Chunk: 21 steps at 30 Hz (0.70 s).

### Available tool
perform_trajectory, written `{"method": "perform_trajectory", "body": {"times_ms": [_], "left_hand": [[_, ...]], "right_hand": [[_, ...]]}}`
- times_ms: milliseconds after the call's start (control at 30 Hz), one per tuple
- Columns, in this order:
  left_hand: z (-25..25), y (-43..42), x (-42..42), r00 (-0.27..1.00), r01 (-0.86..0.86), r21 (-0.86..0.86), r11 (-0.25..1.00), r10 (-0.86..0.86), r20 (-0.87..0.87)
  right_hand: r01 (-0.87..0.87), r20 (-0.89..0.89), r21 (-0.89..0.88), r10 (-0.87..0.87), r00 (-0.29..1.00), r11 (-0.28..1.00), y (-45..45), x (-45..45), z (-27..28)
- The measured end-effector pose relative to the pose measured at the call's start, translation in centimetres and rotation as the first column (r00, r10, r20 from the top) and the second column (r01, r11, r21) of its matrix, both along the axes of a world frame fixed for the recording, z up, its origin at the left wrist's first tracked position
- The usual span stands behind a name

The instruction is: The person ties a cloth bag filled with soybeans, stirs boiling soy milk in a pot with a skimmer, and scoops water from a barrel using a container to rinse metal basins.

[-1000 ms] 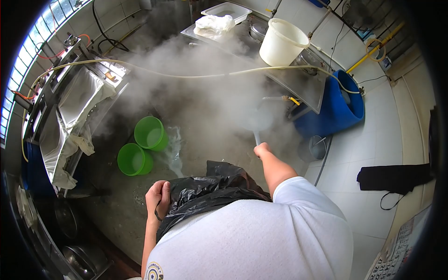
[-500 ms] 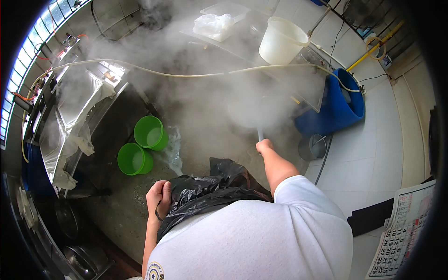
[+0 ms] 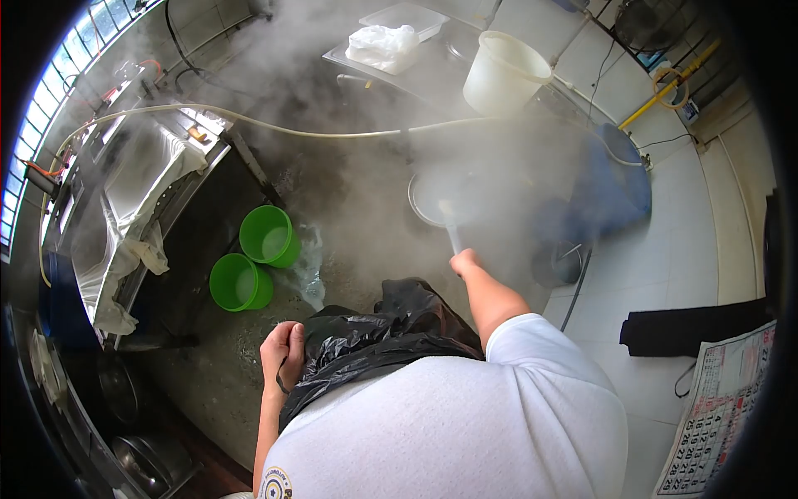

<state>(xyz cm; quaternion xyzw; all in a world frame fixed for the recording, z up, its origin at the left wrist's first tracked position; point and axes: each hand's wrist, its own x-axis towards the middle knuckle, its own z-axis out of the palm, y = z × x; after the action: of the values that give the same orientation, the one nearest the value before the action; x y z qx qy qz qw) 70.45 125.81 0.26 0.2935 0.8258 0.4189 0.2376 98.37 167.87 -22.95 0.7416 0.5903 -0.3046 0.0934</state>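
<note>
My right hand is closed around the pale handle of a paddle-like tool. The tool's far end reaches into a round, pale-rimmed vessel, mostly veiled by steam, so its contents are hard to make out. At my waist, my left hand is closed at the edge of a black plastic apron, with a thin black strip hanging below the fingers. Two green buckets with cloudy contents stand on the floor ahead of my left hand.
A cloth-draped metal table stands left. A pale hose crosses ahead. Behind the steam are a white bucket and a white plastic bundle on a table. A blue barrel lies right, beside a grey bucket. Foamy liquid wets the floor.
Steam has drifted right, so the vessel's rim and the tool now show more, while the blue barrel is hazier. My right hand has shifted slightly left with the tool; my left hand stays put.
</note>
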Motion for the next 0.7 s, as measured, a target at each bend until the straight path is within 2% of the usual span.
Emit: {"method": "perform_trajectory", "body": {"times_ms": [33,700], "left_hand": [[0.3,0.1,0.0,1.000,0.001,-0.007,1.000,-0.001,-0.011],[0.1,0.2,-0.4,1.000,0.009,-0.017,1.000,-0.009,-0.006]], "right_hand": [[-0.011,-0.006,0.047,0.012,1.000,0.999,-0.1,0.0,-0.3],[0.058,0.039,-0.009,-0.058,0.998,0.998,-0.4,0.9,2.7]]}}
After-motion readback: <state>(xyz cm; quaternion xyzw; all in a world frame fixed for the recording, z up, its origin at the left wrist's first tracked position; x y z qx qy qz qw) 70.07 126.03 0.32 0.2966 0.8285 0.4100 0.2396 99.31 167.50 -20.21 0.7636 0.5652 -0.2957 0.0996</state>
